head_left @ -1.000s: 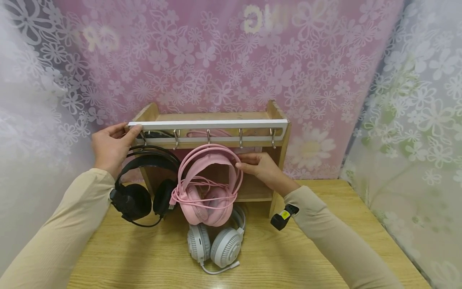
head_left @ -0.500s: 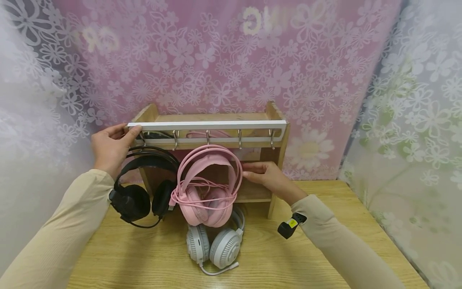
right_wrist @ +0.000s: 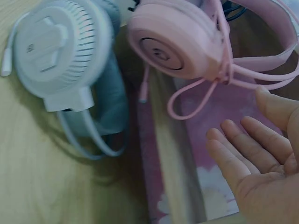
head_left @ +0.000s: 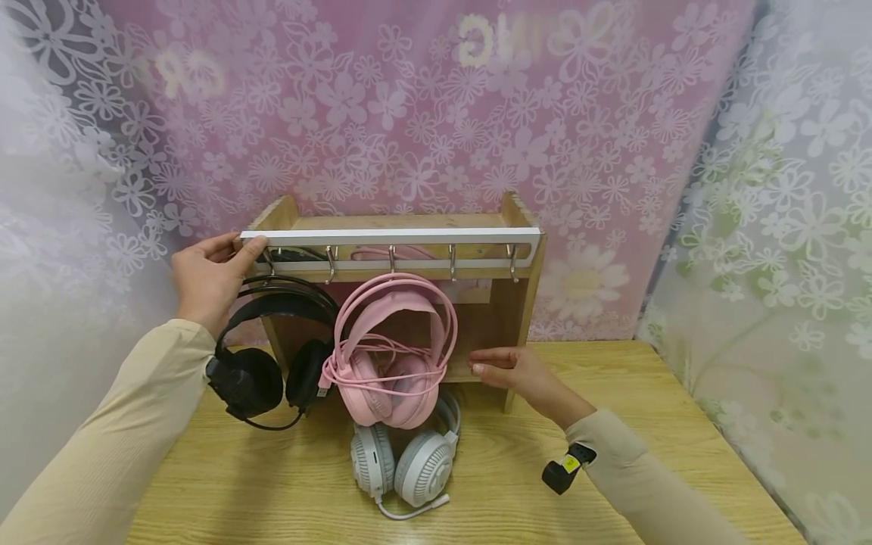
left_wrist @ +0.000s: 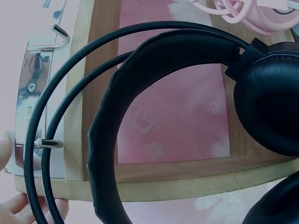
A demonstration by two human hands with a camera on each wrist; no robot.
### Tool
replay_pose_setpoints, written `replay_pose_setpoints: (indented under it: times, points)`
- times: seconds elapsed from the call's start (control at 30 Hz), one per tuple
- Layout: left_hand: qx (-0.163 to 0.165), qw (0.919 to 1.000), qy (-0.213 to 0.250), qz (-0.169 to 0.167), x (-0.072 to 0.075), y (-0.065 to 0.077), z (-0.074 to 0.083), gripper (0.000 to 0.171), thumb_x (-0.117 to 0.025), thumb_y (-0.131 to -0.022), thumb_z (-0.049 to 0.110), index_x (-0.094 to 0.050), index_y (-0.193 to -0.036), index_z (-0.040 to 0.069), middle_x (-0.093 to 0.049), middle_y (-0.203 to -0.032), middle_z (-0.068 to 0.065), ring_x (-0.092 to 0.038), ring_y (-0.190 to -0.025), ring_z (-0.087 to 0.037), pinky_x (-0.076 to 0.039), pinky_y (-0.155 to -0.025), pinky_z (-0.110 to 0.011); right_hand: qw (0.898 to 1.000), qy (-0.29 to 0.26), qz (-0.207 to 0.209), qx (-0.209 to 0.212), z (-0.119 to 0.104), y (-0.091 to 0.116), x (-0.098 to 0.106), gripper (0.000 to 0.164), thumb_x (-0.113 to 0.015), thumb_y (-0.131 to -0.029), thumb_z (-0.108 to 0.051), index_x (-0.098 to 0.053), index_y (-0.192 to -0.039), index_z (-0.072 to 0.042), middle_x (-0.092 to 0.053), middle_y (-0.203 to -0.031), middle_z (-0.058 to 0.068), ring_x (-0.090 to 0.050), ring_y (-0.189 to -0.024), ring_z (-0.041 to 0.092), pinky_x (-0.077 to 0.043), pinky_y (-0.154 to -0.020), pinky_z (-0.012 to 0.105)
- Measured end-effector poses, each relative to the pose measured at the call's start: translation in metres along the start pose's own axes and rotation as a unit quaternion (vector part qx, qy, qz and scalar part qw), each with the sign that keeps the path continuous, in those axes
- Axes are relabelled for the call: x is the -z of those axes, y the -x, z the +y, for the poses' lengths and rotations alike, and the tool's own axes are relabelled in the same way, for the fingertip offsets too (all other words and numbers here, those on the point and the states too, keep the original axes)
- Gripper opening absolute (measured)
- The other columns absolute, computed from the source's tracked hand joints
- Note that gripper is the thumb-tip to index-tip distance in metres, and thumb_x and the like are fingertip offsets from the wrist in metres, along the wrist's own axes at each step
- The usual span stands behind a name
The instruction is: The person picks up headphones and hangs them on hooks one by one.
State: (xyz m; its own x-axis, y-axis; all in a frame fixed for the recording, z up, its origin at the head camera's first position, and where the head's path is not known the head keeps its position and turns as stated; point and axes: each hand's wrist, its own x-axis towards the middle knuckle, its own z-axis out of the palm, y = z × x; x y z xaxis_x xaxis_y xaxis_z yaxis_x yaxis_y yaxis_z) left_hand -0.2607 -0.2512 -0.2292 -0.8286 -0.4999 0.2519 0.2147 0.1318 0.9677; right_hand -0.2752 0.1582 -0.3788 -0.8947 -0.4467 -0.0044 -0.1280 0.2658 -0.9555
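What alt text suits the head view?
Black headphones and pink headphones hang from a hooked rail on a wooden shelf. A left hand grips the rail's end; an empty right hand hovers. White headphones rest on the table.

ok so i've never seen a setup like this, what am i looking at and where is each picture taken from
There's no machine here, just a person's two bare hands. The wide picture looks forward and down from the head; the other two are taken from the left and right wrists. The left hand grips one end of a white hook rail on a small wooden shelf. A black headset and a pink headset hang from the rail. A white headset rests on the wooden table. The right hand holds nothing.
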Motion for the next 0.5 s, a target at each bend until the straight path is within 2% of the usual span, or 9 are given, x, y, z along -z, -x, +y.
replay_pose_setpoints:
  times: [0.1, 0.37, 0.5]
  points:
    - [0.0, 1.0, -0.009, -0.001, 0.0, 0.0, 0.0, 0.067, -0.081, -0.076, 0.031, -0.057, -0.132, 0.003, -0.063, -0.104, 0.002, -0.06, -0.09, -0.004, -0.048, -0.067, -0.008, 1.0, -0.021, -0.01, -0.001, 0.011, 0.005, -0.001, 0.052, -0.064, -0.094, -0.024, -0.051, -0.133, 0.008, -0.053, -0.133, 0.023, -0.053, -0.122, 0.032, -0.046, -0.099, 0.039]
    - [-0.001, 1.0, 0.003, -0.006, 0.0, 0.001, 0.001, 0.066, -0.081, -0.077, 0.028, -0.056, -0.133, 0.003, -0.062, -0.1, 0.005, -0.06, -0.086, -0.001, -0.048, -0.066, -0.007, 0.999, -0.038, -0.019, -0.018, 0.043, 0.02, -0.008, 0.051, -0.064, -0.094, -0.024, -0.053, -0.131, 0.009, -0.052, -0.133, 0.026, -0.054, -0.121, 0.033, -0.047, -0.098, 0.041]
    - [-0.002, 1.0, 0.0, -0.006, 0.001, 0.001, 0.0, 0.066, -0.081, -0.077, 0.028, -0.057, -0.133, 0.003, -0.062, -0.099, 0.006, -0.06, -0.086, -0.001, -0.048, -0.066, -0.007, 0.996, -0.077, -0.024, -0.024, 0.061, 0.028, -0.017, 0.052, -0.064, -0.094, -0.019, -0.049, -0.13, 0.015, -0.051, -0.132, 0.03, -0.054, -0.121, 0.035, -0.047, -0.097, 0.038]
